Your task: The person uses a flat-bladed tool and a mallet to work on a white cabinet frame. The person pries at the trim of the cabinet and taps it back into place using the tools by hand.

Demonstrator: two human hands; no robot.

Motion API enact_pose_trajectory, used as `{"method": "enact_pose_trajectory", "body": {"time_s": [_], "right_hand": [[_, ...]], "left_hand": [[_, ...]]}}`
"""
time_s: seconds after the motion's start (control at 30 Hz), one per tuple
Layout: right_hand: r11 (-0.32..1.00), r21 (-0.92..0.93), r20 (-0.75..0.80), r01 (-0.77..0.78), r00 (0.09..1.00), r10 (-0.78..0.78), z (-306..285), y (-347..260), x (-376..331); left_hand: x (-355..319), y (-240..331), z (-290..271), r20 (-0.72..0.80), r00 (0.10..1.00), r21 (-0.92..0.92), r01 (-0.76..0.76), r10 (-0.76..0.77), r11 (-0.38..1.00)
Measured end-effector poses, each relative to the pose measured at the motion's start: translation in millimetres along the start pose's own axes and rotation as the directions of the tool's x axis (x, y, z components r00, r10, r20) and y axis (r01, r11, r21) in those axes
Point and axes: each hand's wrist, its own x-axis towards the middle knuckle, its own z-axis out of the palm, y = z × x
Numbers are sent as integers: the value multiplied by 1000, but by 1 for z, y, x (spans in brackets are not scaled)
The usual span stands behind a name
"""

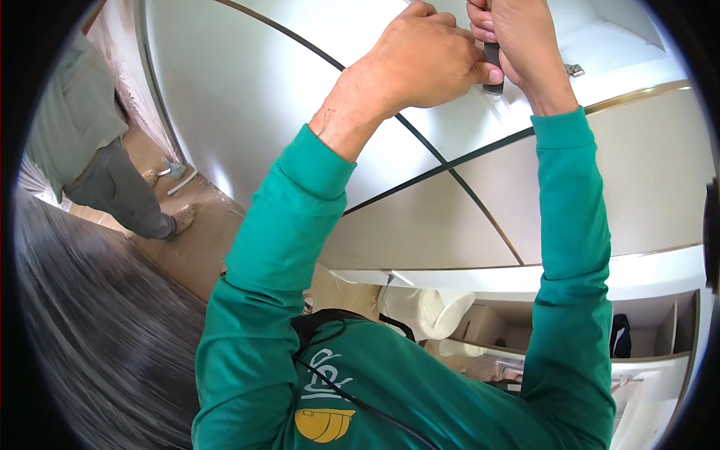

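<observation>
Near the top of the view my left hand [431, 56] and my right hand [523, 41] meet at a short, dark, bar-shaped piece [493, 64]. My right fingers curl round its upper part. The left hand is closed, its thumb pressing the piece near the lower end. Its kind does not show, and its top is hidden by my fingers. Behind it is a glossy white panel [450, 124], with a pale streak just below the dark end. A small metal fitting [574, 70] sits on the panel, right of my right wrist.
Dark seams divide the white panels from beige ones [420, 225] below. At left stands another person in grey clothing [124, 184], near white scraps [182, 184] on the brown floor. An open shelf unit [645, 322] and a whitish translucent bag-like item [431, 311] are lower right.
</observation>
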Motion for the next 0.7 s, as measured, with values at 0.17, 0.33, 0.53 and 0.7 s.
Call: {"method": "enact_pose_trajectory", "body": {"time_s": [0.17, 0.33, 0.53, 0.7], "right_hand": [[999, -52, -8, -4, 1000, 4, 1, -4, -6], [993, -89, 2, 74, 997, -75, -7, 4, -3], [998, -53, -96, 40, 994, -45, 4, -5, -12], [997, -40, -51, 66, 996, -68, -11, 9, -8]], "left_hand": [[-1, 2, -4, 54, 999, 35, -8, 7, 999], [-3, 6, -1, -51, 998, 106, -20, 26, 994], [1, 0, 13, -103, 994, 137, -14, 29, 990], [2, 5, 13, -142, 989, 131, -20, 39, 991]]}}
